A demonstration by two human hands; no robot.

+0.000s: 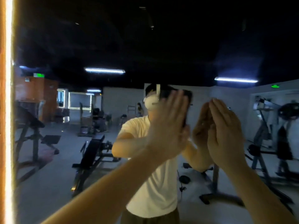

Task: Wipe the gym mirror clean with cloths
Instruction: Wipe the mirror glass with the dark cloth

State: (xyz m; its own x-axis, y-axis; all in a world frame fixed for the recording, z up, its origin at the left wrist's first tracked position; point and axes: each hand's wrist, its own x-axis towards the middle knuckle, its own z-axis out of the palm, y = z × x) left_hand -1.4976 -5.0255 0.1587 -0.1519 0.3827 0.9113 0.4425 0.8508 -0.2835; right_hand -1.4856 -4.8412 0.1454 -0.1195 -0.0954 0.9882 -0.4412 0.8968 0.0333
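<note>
One big wall mirror (97,46) fills nearly the whole view, straight ahead and close up. A dark cloth (187,101) sits on the glass approx. mid-frame, mostly hidden behind the L hand (168,126); only its dark edge shows past the fingertips, blurred. L hand is flat on that cloth w/ fingers straight and together, palm to the glass, not curled round anything; forearm comes up from lower left. R hand (226,135) is just beside it to the right, the two hands apart, also flat w/ straight fingers held together, fingertips meeting their own reflection on the glass. Can't tell if there's a cloth under the R palm. Mirror's left edge has a bright lit strip (8,110) running top to bottom, w/ a brown wood frame (2,126) outside it. In the reflection: the person's white T-shirt (150,183) and a white headset (151,102), partly covered by the L hand. Behind that, reflected gym gear: a black bench (92,152) at lower left, a metal rack (262,143) at right. Up top, dark ceiling w/ tube lights (105,70) and a green exit sign (38,75) at far left.
</note>
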